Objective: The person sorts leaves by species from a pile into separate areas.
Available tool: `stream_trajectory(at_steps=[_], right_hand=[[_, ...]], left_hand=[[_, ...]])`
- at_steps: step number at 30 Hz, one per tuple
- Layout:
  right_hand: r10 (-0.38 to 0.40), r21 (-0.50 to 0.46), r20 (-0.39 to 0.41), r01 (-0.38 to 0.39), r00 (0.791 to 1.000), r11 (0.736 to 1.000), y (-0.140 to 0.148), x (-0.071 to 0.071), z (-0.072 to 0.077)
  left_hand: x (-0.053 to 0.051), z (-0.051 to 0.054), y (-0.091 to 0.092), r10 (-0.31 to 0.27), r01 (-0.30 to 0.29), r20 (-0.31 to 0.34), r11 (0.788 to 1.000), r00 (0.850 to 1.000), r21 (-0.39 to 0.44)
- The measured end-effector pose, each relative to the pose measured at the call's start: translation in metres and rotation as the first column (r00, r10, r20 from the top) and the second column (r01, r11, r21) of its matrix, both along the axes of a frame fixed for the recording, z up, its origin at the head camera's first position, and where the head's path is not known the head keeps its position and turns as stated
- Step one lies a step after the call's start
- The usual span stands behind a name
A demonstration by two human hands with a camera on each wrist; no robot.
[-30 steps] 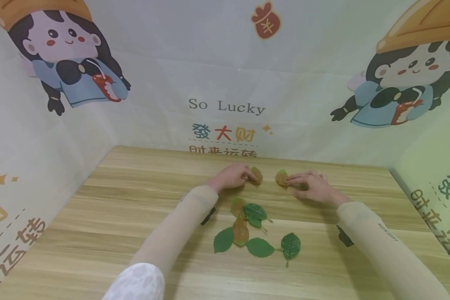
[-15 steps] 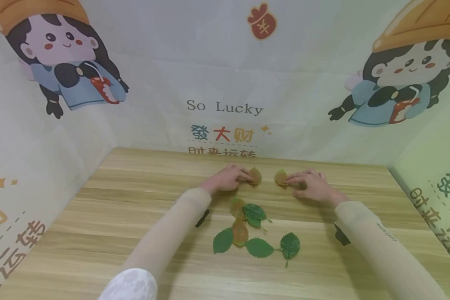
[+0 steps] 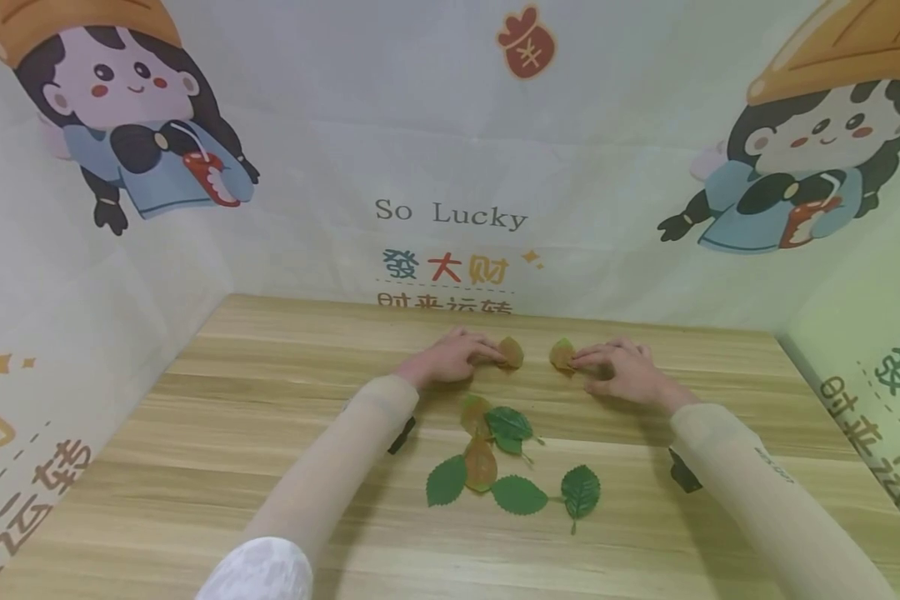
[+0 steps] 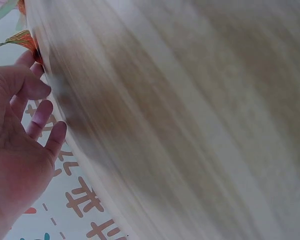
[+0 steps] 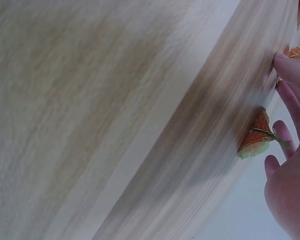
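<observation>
Head view shows me a brown leaf [image 3: 513,352] at 3 o'clock from the left hand [image 3: 452,358], another brown leaf [image 3: 562,352] at the right hand's [image 3: 624,372] 9. Nearly straight fingers touch both, gripping nothing. I'd press softly so neither slides. At 6 o'clock, a green leaf [image 3: 520,495] lies on the bench [image 3: 217,433].

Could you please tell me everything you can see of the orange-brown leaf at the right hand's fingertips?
The orange-brown leaf is small and broad, with a green patch at its far tip. It looks thin, perhaps fabric or plastic. It lies on the wooden table, towards the far edge, apart from the similar leaf to its left. The right hand is on its other side and appears to touch it there.
</observation>
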State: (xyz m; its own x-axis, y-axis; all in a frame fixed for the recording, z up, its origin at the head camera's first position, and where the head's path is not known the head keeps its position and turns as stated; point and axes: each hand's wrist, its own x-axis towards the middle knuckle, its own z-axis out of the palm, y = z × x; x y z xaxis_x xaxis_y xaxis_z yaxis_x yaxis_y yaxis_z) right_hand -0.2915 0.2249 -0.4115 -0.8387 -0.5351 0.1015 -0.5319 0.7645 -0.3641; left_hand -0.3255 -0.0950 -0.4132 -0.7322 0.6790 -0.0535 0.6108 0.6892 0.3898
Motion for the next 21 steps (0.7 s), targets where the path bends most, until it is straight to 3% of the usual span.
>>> stream_trajectory(at_steps=[13,21], right_hand=[[-0.02,0.01,-0.002,0.02,1.0,1.0,-0.0005,0.0014,0.0022],[0.0,-0.058,-0.026,-0.001,1.0,0.998,-0.0005,-0.0017,0.0025]], left_hand=[[0.0004,-0.0003,-0.0036,-0.006,0.005,0.054,1.0,0.999,0.015],[0.002,-0.0002,-0.0027,-0.003,0.002,0.05,1.0,0.999,0.014]])
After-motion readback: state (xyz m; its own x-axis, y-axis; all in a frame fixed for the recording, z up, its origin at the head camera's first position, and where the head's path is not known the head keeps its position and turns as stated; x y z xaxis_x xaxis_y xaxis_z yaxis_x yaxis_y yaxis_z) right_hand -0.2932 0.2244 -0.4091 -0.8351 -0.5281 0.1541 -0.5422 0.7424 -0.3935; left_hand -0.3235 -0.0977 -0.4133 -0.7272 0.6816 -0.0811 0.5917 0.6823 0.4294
